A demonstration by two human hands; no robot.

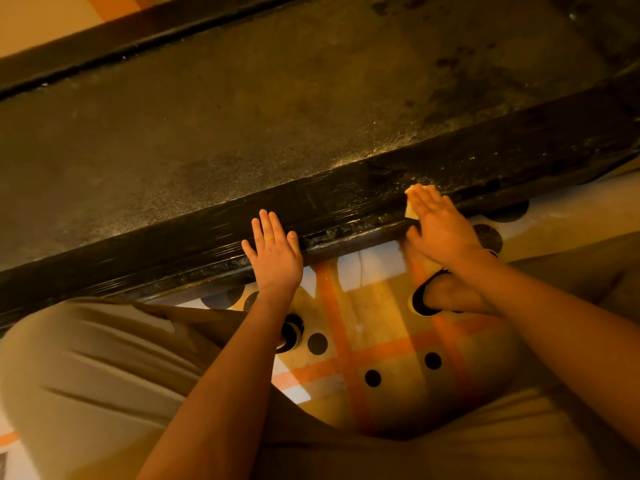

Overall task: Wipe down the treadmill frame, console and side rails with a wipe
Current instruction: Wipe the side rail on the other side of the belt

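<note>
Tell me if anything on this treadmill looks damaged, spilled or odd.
Nothing looks broken or askew. Two things stand out: dark blotchy marks on the belt toward its upper right, and pale specks scattered on the near side rail beside the right hand, which presses the wipe flat there. Both look like grime.
</note>
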